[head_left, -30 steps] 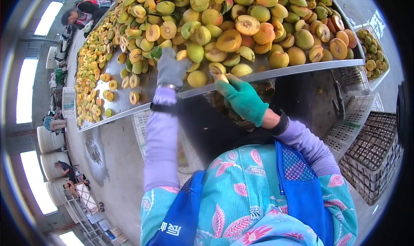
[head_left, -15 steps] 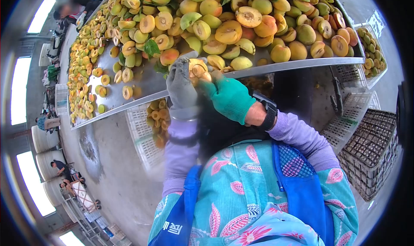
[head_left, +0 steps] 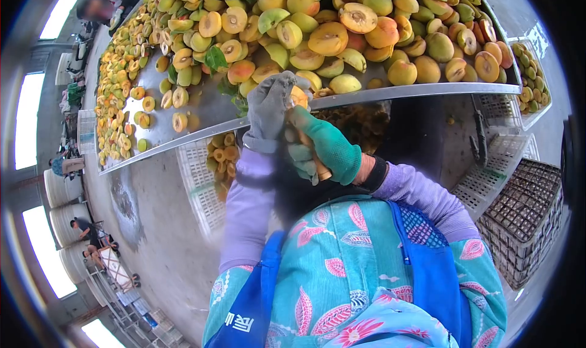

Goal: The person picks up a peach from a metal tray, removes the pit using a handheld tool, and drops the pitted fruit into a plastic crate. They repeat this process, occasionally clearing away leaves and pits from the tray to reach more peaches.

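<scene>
My left hand [head_left: 270,107], in a grey glove, holds a piece of orange-yellow fruit [head_left: 298,98] just in front of the metal table's edge. Wrapped in a green glove, my right hand [head_left: 326,142] grips a tool by its light wooden handle [head_left: 321,168], whose lower end sticks out below the fingers. The tool's working end is hidden by the hands and the fruit. Beyond both hands, whole and halved fruits [head_left: 328,39] lie heaped on the metal table [head_left: 210,111].
Below the table edge stands a white crate [head_left: 204,192] with cut fruit. At right are a tilted white crate [head_left: 497,171], a dark mesh crate [head_left: 525,211] and a crate of fruit [head_left: 530,79]. A person [head_left: 97,9] stands at upper left; another [head_left: 88,235] is farther off.
My right hand has turned and dropped slightly, so the wooden handle now shows below it. My left hand still holds the fruit, now more covered by the glove. The view has shifted slightly.
</scene>
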{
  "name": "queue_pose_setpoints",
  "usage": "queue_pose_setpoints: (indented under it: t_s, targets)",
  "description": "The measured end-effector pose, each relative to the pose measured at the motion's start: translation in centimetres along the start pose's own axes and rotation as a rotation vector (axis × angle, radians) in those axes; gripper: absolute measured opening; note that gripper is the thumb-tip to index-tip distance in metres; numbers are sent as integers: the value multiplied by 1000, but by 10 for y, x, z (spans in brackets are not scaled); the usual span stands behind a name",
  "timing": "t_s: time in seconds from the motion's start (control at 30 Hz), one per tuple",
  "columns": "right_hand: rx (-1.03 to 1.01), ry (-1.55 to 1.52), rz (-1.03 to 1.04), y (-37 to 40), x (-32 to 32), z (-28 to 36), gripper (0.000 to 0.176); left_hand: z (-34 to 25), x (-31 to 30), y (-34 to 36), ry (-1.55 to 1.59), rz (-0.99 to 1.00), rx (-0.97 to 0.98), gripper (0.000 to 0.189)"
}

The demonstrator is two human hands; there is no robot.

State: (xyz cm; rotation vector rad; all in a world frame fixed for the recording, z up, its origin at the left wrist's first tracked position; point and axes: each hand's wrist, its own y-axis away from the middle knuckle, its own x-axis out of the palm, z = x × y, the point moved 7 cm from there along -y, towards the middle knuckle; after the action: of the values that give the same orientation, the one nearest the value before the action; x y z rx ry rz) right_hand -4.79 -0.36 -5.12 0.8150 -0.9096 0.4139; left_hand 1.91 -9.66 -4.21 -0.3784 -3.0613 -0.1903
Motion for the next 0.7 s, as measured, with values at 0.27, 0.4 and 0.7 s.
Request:
queue_pose_setpoints:
  t_s: [0.27,0.4,0.7]
  targets:
    - [40,33,26,1,9,-6,45,-1,-6,15,182,-162,26,39]
    - [87,2,-15,-4,3,-14,41,1,-8,9,86,-109,61,42]
    - [151,-434,704,26,38,-2,40,0,-84,63,663,-343,-100,38]
